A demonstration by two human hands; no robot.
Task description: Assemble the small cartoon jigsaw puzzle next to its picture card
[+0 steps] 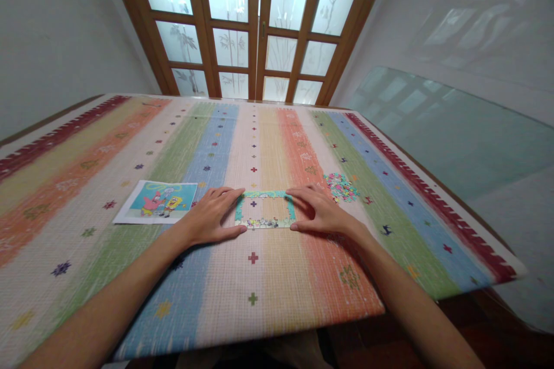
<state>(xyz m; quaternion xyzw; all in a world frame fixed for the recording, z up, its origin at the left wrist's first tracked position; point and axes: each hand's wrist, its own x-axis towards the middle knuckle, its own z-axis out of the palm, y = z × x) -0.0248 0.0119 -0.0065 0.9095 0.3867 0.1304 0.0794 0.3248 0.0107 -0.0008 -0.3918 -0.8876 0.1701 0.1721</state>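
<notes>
The rectangular jigsaw puzzle frame, assembled only along its teal and multicoloured border with the centre open, is laid flat on the desk, which is covered by a cloth striped in red, orange, green, blue and cream. The frame is positioned near the middle of the desk, between the two hands.

The left hand is placed palm down at the left edge of the frame. Its fingers are extended and slightly spread, the fingertips are set against the upper left corner, and the thumb is pressed along the lower left corner. Nothing is gripped.

The right hand is placed palm down at the right edge of the frame in a mirrored pose. Its fingers are extended toward the upper right corner, and the thumb is set at the lower right corner. Nothing is enclosed by it either.

A heap of small loose multicoloured puzzle pieces is located just beyond the right hand. A printed reference picture of cartoon figures on a blue ground is laid flat beside the left hand.

A brown wooden door with frosted glass panes is seen behind the desk.
</notes>
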